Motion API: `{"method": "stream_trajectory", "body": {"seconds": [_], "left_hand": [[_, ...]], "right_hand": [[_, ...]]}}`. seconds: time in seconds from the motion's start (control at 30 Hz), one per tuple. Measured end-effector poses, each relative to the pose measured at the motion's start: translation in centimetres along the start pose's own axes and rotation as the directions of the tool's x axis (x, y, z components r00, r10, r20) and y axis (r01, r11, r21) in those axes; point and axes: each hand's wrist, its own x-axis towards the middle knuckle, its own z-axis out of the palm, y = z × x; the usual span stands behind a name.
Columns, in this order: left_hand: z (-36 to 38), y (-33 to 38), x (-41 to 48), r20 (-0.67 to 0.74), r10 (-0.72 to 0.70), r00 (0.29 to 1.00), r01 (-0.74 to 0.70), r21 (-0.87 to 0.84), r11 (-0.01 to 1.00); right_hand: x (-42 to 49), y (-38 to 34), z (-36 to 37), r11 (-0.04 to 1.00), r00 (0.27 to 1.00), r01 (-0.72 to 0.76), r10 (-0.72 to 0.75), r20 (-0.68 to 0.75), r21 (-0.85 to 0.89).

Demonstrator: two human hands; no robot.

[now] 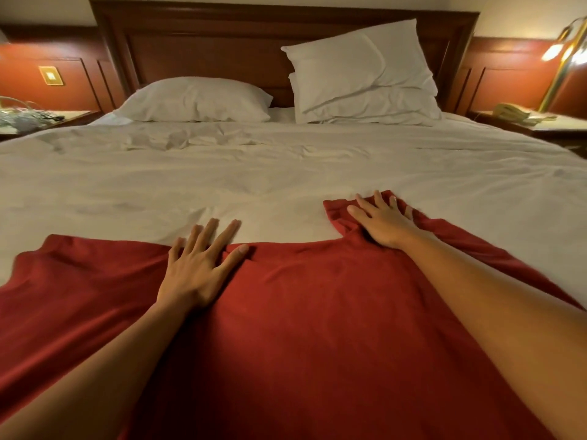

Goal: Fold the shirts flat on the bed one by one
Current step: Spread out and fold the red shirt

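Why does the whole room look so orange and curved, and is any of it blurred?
Head view: the lamp at right glares white and casts warm light over everything; the wide-angle lens bows the headboard; the left hand and right hand on the red shirt look sharp, while the left nightstand clutter is smeared.

The red shirt (317, 312) runs off the bottom and left edges; both arms (476, 296) cover strips of it. The lamp (563, 52) is cut by the right edge. Clutter (22, 117) on the left nightstand (73, 115) is too blurred to identify.
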Motion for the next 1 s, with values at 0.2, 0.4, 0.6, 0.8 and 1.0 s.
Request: {"method": "stream_trajectory", "body": {"seconds": [0.2, 0.4, 0.6, 0.8, 1.0], "left_hand": [[-0.1, -0.1, 0.1, -0.001, 0.005, 1.0, -0.005, 0.001, 1.0], [-0.2, 0.1, 0.0, -0.001, 0.003, 1.0, -0.003, -0.005, 1.0], [-0.8, 0.3, -0.7, -0.031, -0.005, 1.0, 0.002, -0.08, 0.997], [0.0, -0.3, -0.1, -0.059, 0.01, 0.998, -0.014, -0.066, 0.998], [-0.1, -0.3, -0.2, -0.078, -0.016, 0.997, 0.008, -0.1, 0.995]], "right_hand": [[-6.1, 4.3, -0.2, 0.99, 0.994, 0.094, -0.088, 0.06, -0.102], [-4.1, 5.7, -0.6, 0.985, 0.989, -0.128, 0.135, 0.061, -0.116], [-2.5, -2.1, 1.8, 0.992, 0.999, 0.027, -0.025, 0.02, -0.122], [0.2, -3.1, 1.5, 0.987, 0.979, -0.155, 0.16, 0.125, -0.052], [-4.7, -6.6, 1.0, 0.866, 0.951, -0.154, 0.261, -0.167, 0.476]]}}
